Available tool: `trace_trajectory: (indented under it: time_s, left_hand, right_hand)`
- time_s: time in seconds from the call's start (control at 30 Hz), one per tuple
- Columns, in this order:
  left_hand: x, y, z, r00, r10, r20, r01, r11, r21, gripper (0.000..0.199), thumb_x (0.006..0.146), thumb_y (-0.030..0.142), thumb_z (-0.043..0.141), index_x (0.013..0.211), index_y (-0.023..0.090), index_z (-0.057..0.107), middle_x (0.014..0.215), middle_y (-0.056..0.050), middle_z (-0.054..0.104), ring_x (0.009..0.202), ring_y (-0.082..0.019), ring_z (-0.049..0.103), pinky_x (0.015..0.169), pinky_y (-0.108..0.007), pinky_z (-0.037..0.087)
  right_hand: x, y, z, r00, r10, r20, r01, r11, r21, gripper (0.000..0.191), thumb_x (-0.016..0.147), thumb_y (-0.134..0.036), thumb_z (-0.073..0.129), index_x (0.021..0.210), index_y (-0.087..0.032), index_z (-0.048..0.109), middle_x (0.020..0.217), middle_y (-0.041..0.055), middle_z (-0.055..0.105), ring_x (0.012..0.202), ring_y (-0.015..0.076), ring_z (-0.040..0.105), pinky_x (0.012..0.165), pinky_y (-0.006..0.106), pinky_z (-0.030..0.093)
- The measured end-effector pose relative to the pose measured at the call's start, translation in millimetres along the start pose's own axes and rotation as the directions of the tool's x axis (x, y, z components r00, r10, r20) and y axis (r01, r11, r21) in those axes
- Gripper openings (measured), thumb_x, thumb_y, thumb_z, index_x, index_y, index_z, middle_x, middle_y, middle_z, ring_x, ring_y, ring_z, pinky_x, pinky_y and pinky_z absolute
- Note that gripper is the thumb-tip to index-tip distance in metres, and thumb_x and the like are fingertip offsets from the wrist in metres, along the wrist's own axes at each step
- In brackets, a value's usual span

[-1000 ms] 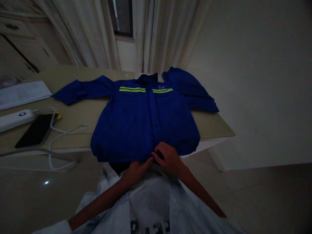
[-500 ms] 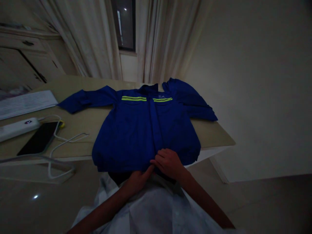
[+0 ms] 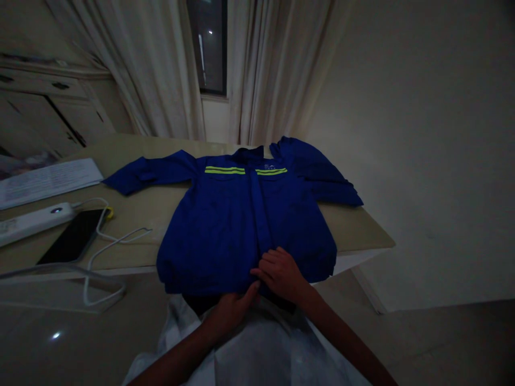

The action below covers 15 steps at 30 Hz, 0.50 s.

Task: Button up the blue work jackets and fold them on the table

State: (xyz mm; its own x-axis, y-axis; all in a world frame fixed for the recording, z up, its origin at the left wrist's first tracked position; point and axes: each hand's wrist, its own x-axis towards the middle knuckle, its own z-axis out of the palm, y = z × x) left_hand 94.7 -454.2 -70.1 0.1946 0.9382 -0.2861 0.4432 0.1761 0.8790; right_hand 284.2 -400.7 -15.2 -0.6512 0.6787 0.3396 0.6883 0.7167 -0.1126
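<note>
A blue work jacket (image 3: 225, 230) with yellow-green chest stripes lies front up on the table, its collar toward the curtains. Its left-hand sleeve stretches out sideways, and the other is bent down along the table's right part. The lower hem hangs over the near edge. At the middle of that hem, by the front placket, my right hand (image 3: 279, 273) is closed on the cloth with curled fingers. Just to its left, my left hand (image 3: 235, 311) pinches the hem, thumb on top and its other fingers mostly hidden underneath.
On the table (image 3: 358, 228) at left are printed sheets (image 3: 52, 179), a white power strip (image 3: 36, 222), a black phone (image 3: 72, 238) and a white cable (image 3: 107, 249) that dangles over the near edge. A wall (image 3: 422, 161) rises at right, with curtains (image 3: 277, 69) behind.
The whole view has shifted slightly, so everything sits a little lower and further right. Both hands stay at the hem, and the jacket lies much as before.
</note>
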Motion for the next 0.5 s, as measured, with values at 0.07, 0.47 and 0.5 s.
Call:
trace_trajectory:
  time_s: [0.07,0.47,0.5]
  left_hand:
    - [0.4,-0.5,1.5,0.998,-0.006,0.061,0.01,0.998,-0.066,0.06,0.092,0.071,0.041,0.075,0.022,0.072,0.082,-0.006,0.074,0.089,-0.025,0.069,0.094,-0.033,0.051]
    - [-2.0,10.9,-6.0,0.997,-0.006,0.073,0.014,0.994,-0.113,0.06,0.088,0.075,0.044,0.072,0.023,0.069,0.078,-0.005,0.073,0.082,-0.025,0.068,0.089,-0.034,0.05]
    - [-2.3,13.1,-7.6,0.997,-0.009,0.076,0.017,0.994,-0.107,0.06,0.088,0.075,0.044,0.073,0.023,0.07,0.079,-0.005,0.074,0.084,-0.026,0.069,0.091,-0.034,0.049]
  right_hand:
    - [-4.6,-4.7,2.7,0.999,0.031,-0.021,-0.031,0.999,0.019,0.046,0.113,-0.042,0.046,0.076,-0.019,0.062,0.077,0.0019,0.065,0.075,0.0169,0.053,0.075,0.034,0.03]
    - [-1.1,0.8,-0.3,0.999,0.016,-0.029,-0.018,0.999,-0.041,0.042,0.109,-0.044,0.054,0.075,-0.02,0.063,0.078,0.0014,0.066,0.078,0.0175,0.055,0.076,0.036,0.03]
    - [2.8,1.9,-2.6,0.999,0.031,-0.019,-0.032,0.999,-0.029,0.042,0.109,-0.044,0.055,0.076,-0.02,0.064,0.078,0.0012,0.067,0.078,0.0173,0.056,0.076,0.035,0.03]
